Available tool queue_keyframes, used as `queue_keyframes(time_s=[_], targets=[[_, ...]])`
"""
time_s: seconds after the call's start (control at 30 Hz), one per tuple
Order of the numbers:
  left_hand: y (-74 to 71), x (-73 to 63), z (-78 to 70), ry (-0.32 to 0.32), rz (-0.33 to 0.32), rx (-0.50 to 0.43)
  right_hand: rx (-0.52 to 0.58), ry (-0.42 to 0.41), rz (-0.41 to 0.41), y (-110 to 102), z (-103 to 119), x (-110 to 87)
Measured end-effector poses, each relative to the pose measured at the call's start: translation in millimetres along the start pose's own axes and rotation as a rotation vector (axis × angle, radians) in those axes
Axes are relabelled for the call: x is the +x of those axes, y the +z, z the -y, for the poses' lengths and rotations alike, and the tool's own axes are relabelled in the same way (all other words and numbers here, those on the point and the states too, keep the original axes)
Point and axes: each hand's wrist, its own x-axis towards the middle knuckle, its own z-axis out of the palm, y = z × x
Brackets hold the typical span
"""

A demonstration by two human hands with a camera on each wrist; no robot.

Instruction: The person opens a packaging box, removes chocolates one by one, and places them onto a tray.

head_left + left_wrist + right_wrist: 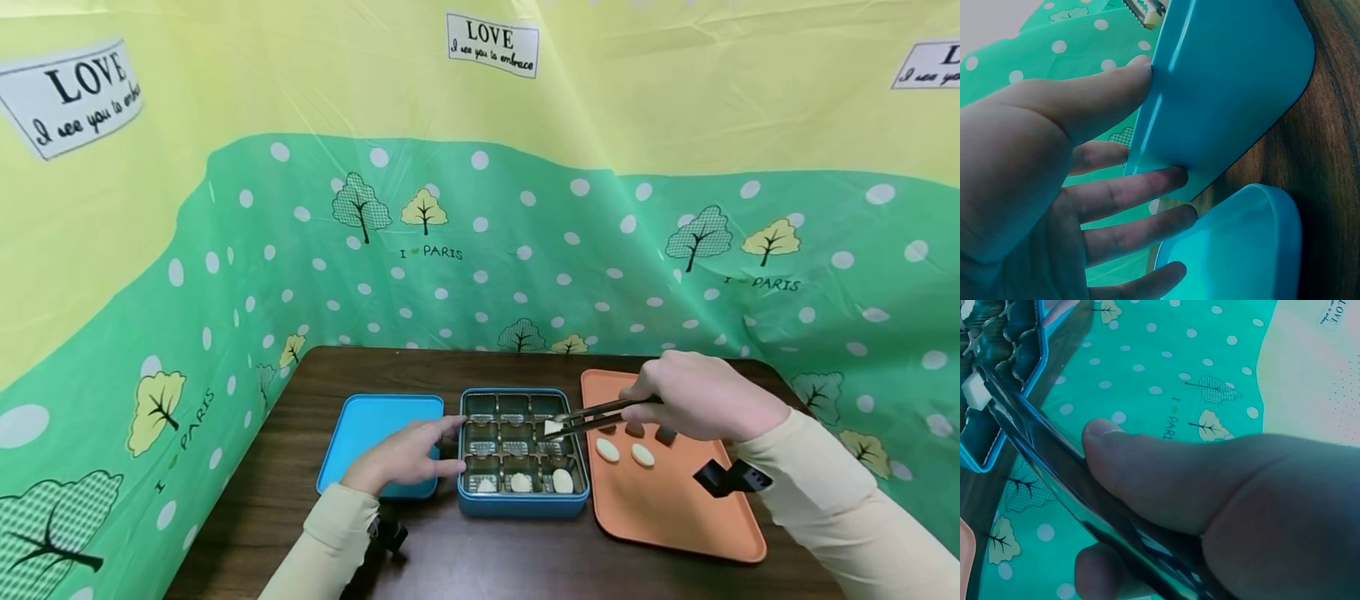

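Observation:
My right hand (pixel 693 396) grips dark metal tongs (pixel 600 414) from the right. Between the tongs' tips is a small white piece (pixel 553 427), over the right compartment of the middle row in a blue divided box (pixel 522 505); the right wrist view shows the same white piece (pixel 975 390) at the tips. Whether it touches the compartment floor I cannot tell. With fingers extended, my left hand (pixel 408 457) touches the box's left side; thumb and fingertips lie against its blue wall (pixel 1235 75). Pale pieces sit in the front row, including an oval one (pixel 562 481) at right.
An orange tray (pixel 675 521) lies right of the box, bearing two pale oval pieces, one nearer the box (pixel 607 450), and several dark brown pieces (pixel 665 435) behind them, partly under my right hand. Left of the box lies a blue lid (pixel 382 421). A patterned curtain (pixel 480 292) hangs behind the table.

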Motion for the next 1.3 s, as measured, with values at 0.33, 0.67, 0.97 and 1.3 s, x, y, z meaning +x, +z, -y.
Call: queue_keyframes(time_s=[0.33, 0.67, 0.97, 1.3], targets=[[0.2, 0.8, -1.5, -0.012, 0.004, 0.019, -0.081, 0.012, -0.065, -3, -13, -11.2], [0.8, 1.5, -2.1, -0.020, 0.003, 0.016, -0.093, 0.117, -0.056, -7, -29, -28.0], [1.3, 1.4, -4.0, -0.014, -0.002, 0.021, -0.085, 0.156, -0.042, -4, -46, -43.9], [0.7, -1.2, -2.9, -0.016, 0.002, 0.014, -0.093, 0.222, -0.017, 0, -66, -64.3]])
